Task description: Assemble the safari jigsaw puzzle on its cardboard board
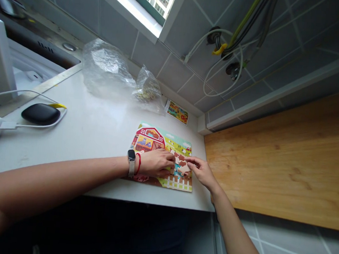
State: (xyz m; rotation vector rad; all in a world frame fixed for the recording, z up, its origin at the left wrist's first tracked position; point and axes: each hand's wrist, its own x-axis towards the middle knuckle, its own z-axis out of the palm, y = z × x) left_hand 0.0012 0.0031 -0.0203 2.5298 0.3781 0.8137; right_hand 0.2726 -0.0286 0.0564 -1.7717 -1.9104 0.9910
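**A farm jigsaw puzzle (154, 139) on the table (84, 136): touched, not gripped**

The left hand (155, 162), with a wristwatch (131, 163) and a red string bracelet (138, 164), lies low across the puzzle. Its fingers (167, 156) are extended and close together, their tips at the brown-and-white cow picture (181, 162). The right hand (201, 172) reaches in from the other side, its fingers (192, 160) open and lightly curved, touching the same cow — neither hand clearly pinches a piece. The puzzle sits near the table's far corner, beside a wooden board (277, 157), with a small picture card (176, 112) just behind it and clear plastic bags (106, 68) farther back.
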